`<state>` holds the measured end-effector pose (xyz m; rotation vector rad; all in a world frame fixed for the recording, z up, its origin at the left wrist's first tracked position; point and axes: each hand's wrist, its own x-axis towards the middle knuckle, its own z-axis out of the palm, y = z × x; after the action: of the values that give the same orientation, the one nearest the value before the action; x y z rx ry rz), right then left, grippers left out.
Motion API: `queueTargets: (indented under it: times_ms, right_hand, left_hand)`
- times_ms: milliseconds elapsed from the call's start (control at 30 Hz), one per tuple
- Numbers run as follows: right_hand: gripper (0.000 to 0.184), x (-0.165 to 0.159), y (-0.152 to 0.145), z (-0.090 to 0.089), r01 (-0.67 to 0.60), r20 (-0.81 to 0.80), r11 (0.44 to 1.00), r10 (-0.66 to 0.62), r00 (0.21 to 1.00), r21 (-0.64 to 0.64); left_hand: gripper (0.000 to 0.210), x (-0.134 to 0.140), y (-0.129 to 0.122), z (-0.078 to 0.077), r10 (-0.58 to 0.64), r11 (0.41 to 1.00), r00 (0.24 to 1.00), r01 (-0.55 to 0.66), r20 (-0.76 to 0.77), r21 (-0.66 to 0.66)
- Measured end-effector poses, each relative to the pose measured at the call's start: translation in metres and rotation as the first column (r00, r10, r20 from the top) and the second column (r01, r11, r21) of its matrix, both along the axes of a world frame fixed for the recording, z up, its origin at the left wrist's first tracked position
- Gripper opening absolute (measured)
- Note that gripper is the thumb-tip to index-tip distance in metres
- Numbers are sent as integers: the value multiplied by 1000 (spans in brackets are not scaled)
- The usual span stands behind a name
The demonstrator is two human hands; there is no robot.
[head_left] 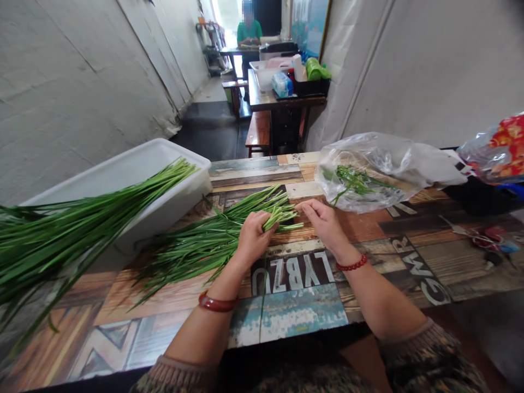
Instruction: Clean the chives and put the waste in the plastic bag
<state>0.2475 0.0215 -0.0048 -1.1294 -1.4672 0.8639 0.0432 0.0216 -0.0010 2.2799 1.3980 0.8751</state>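
My left hand (254,236) is closed around a small bunch of garlic chives (278,216), the pale cut ends pointing right. At those ends, my right hand (321,219) is closed in a pinch, thumb and forefinger on a stem tip. Beneath and left of my left hand, a loose pile of garlic chives (192,245) lies on the table, leaves towards the left. Right of my right hand sits a clear plastic bag (393,164) with green scraps (354,180) in its mouth.
A white plastic bin (164,204) at the left has long chives (102,202) hanging over its rim. Scissors (470,232) lie on the patterned table (298,311) at the right, near a red-printed bag (507,144). Behind are a cluttered table (262,98), a bench (258,130) and a seated person (250,33).
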Motion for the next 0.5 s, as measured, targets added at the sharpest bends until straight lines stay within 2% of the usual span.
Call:
queueTargets:
  times_ms: [100, 233, 333, 500]
  right_hand:
    - [23, -3, -3, 2, -121, 173, 989, 104, 979, 87]
    - [7, -2, 2, -7, -137, 437, 961, 18, 899, 241]
    - [7, 4, 6, -13, -130, 494, 964, -1, 869, 231]
    - [9, 8, 6, -15, -157, 540, 975, 49, 840, 155]
  left_hand:
    - [24, 1, 0, 2, 0, 1000, 999, 0, 40, -11]
    - [14, 1, -1, 6, 31, 1000, 991, -31, 128, -5]
    - [17, 0, -1, 8, 61, 998, 984, -60, 166, -9]
    - [18, -1, -2, 10, 78, 997, 985, -80, 156, 11]
